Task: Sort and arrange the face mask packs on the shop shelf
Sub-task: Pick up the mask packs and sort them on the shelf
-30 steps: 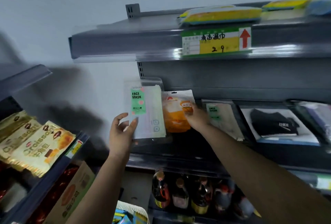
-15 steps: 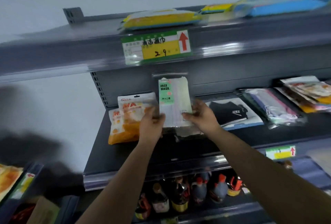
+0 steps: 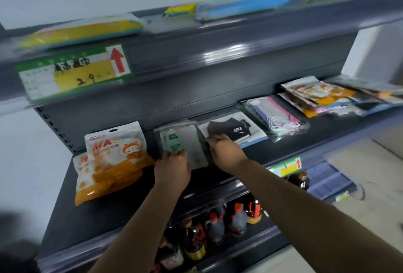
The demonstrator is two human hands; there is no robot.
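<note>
I see a clear pack with a green FACE MASK label [image 3: 182,145] lying flat on the middle shelf [image 3: 122,214], my left hand [image 3: 173,169] and right hand [image 3: 225,149] pinching its edges; two orange packs [image 3: 113,159] sit beside it.

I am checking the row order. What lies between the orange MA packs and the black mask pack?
In the head view, the green-label face mask pack lies there, with both hands on it.
</note>
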